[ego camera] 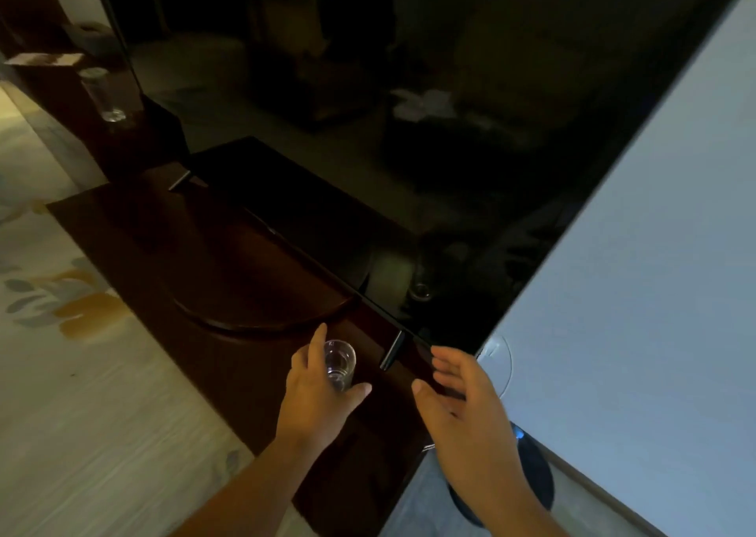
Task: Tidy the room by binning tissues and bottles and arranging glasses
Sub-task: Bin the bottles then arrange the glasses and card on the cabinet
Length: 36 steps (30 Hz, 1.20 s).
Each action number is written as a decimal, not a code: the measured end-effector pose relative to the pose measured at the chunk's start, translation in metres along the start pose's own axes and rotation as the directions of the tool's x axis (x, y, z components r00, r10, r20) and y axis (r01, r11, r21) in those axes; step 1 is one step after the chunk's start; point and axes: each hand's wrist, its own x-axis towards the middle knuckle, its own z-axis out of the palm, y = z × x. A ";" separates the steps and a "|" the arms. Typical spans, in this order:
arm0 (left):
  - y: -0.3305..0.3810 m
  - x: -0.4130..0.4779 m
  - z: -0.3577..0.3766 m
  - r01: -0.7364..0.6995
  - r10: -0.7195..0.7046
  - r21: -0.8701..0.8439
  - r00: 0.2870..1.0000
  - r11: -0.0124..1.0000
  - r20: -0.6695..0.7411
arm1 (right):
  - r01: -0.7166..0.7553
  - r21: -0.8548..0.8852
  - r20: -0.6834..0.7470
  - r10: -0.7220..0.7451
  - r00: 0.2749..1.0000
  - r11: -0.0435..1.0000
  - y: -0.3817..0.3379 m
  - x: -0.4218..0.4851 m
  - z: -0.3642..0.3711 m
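Left hand: my left hand (317, 393) wraps the small clear drinking glass (339, 362), thumb and fingers round its wall, probably to line it up.
Right hand: my right hand (458, 397) hovers beside it, spread and empty.
Other glass: a taller clear tumbler (102, 94) stands far along.
Surface: dark polished wooden cabinet (229, 258) beneath a black television screen (409, 107).
Room: dim; pale floral carpet (61, 332).

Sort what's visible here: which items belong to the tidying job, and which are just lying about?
Job:
- glass gripped in the left hand
- second glass standing at the far end of the cabinet
- right hand, open and empty

Just there:
- television
- patterned carpet
- small box behind the far glass
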 end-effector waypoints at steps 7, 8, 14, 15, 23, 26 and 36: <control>-0.013 0.024 0.012 -0.011 0.013 -0.049 0.999 0.999 0.033 | -0.070 -0.060 -0.029 0.068 0.997 0.996 -0.004 0.007 0.001; -0.013 0.024 0.012 -0.014 0.015 -0.039 0.999 0.999 0.032 | -0.070 -0.064 -0.032 0.068 0.997 0.996 -0.004 0.007 0.001; 0.002 0.011 -0.008 -0.030 0.034 -0.159 0.999 0.987 0.023 | -0.010 -0.031 -0.004 0.010 1.000 0.999 -0.011 0.016 0.001; 0.007 0.006 -0.015 -0.039 0.040 -0.170 0.999 0.985 0.003 | 0.010 -0.017 0.011 -0.009 1.000 1.000 -0.015 0.017 0.002; 0.057 -0.057 -0.092 -0.180 0.115 -0.220 0.953 0.959 -0.279 | 0.211 0.123 0.144 -0.228 0.963 0.970 -0.051 0.017 0.011; 0.063 -0.085 -0.119 -0.218 0.109 -0.241 0.912 0.946 -0.396 | 0.266 0.170 0.194 -0.297 0.935 0.949 -0.068 0.011 0.021; 0.034 -0.129 -0.216 -0.308 0.075 -0.290 0.791 0.906 -0.607 | 0.324 0.282 0.320 -0.407 0.856 0.903 -0.145 -0.013 0.092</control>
